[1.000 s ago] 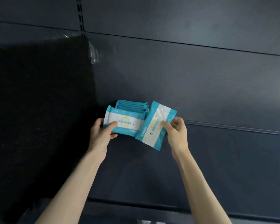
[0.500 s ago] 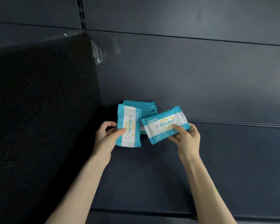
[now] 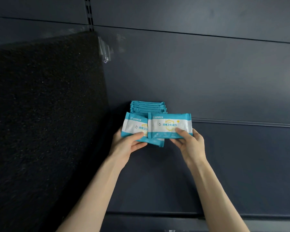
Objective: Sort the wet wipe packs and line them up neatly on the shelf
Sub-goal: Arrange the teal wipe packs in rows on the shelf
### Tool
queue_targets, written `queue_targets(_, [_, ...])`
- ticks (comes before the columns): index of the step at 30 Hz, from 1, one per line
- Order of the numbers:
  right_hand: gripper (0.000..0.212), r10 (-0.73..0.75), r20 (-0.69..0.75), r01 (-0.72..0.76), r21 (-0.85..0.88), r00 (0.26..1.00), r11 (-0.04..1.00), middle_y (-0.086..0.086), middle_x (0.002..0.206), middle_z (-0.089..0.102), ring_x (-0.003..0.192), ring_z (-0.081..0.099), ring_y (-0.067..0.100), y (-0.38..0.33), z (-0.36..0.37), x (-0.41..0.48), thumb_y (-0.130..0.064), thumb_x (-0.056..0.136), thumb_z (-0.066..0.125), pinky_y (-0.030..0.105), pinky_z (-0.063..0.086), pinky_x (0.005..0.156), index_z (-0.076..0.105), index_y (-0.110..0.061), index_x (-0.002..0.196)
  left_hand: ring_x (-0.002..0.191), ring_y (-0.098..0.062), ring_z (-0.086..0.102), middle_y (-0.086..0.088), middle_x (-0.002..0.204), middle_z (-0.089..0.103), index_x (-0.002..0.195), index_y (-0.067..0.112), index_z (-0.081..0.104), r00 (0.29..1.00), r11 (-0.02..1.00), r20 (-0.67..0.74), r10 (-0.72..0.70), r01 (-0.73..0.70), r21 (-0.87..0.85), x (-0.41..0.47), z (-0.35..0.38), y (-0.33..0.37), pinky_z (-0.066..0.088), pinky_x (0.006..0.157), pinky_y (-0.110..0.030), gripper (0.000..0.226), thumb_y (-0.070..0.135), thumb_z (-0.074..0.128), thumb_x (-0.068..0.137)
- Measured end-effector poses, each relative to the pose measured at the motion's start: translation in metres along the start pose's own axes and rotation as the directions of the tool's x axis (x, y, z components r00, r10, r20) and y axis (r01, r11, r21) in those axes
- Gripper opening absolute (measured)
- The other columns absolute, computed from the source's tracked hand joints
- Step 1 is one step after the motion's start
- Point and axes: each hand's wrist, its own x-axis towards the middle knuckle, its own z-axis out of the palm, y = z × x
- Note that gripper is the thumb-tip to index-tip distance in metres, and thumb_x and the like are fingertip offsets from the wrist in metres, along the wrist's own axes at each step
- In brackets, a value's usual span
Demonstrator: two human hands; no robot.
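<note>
Now we hold one pack in each of our hands. The left hand (image 3: 127,144) pinches the left pack (image 3: 132,126) at its lower edge with the thumb on the face, and the right hand (image 3: 189,143) pinches the right pack (image 3: 169,124) the same way. Both lie lengthwise with labels toward us, and the right one overlaps the left at its 3 o'clock end. We judge this squares them as a pair before they join the row (image 3: 147,106) standing on the shelf (image 3: 224,164) at 12 o'clock, near the dark panel (image 3: 40,114) at 9 o'clock. Half a second ago the left pack stood on end and the right was tilted; now both are level.
</note>
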Motion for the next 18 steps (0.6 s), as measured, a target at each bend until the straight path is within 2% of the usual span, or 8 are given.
queue_targets(3, [0.026,0.02,0.04,-0.019,-0.034,0.999,0.999,0.017,0.11,0.068,0.096,0.069,0.031,0.005,0.002,0.001,-0.003,0.089,0.06,0.043,0.057,0.082,0.055,0.002,0.114,0.099,-0.027,0.068,-0.011,0.114,0.068,0.122,0.015,0.055,0.991,0.997,0.137,-0.014,0.025,-0.078,-0.003,0.002,0.0,0.059,0.077,-0.038,0.045,-0.012,0.054,0.086])
queue_targets(7, [0.029,0.064,0.108,-0.05,-0.131,0.992,0.99,0.013,0.108,0.07,0.092,0.07,0.031,0.009,0.004,0.002,-0.007,0.09,0.061,0.043,0.058,0.077,0.052,-0.002,0.117,0.107,-0.029,0.065,-0.013,0.119,0.066,0.126,0.014,0.053,0.967,0.99,0.25,-0.048,0.078,-0.114,-0.003,-0.003,0.003,0.054,0.09,-0.042,0.042,-0.007,0.044,0.091])
queue_targets(11, [0.026,0.005,0.101,0.022,-0.261,0.995,0.965,0.014,0.107,0.068,0.094,0.069,0.027,0.016,0.01,0.006,-0.005,0.084,0.069,0.044,0.056,0.083,0.053,-0.007,0.105,0.105,-0.018,0.066,-0.002,0.11,0.071,0.117,0.016,0.062,0.986,0.976,0.162,0.049,-0.082,0.203,0.0,-0.006,0.007,0.051,0.092,-0.035,0.032,0.022,0.066,0.086])
queue_targets(12, [0.027,-0.021,0.107,0.054,-0.313,0.994,0.948,0.013,0.105,0.068,0.091,0.069,0.023,0.017,0.013,0.006,-0.005,0.082,0.071,0.04,0.056,0.082,0.053,-0.009,0.101,0.102,-0.016,0.067,-0.001,0.107,0.072,0.113,0.015,0.063,0.988,0.956,0.124,0.093,-0.124,0.265,0.002,-0.005,0.007,0.052,0.09,-0.032,0.033,0.022,0.071,0.082])
queue_targets(15, [0.034,-0.105,0.146,0.163,-0.475,0.984,0.865,0.003,0.097,0.065,0.082,0.066,0.012,0.022,0.021,0.007,-0.005,0.077,0.076,0.025,0.054,0.073,0.048,-0.016,0.094,0.089,-0.01,0.069,-0.003,0.1,0.072,0.107,0.009,0.064,0.978,0.914,0.044,0.205,-0.207,0.35,0.011,-0.003,0.005,0.056,0.076,-0.022,0.035,0.006,0.078,0.074])
queue_targets(18, [0.044,-0.187,0.192,0.264,-0.558,0.963,0.787,-0.004,0.097,0.062,0.087,0.064,0.015,0.027,0.023,0.012,-0.004,0.074,0.079,0.025,0.054,0.073,0.044,-0.023,0.094,0.083,-0.004,0.068,0.002,0.095,0.07,0.097,0.014,0.061,0.951,0.838,0.031,0.306,-0.285,0.466,0.022,-0.005,0.004,0.055,0.068,-0.019,0.035,0.002,0.08,0.071])
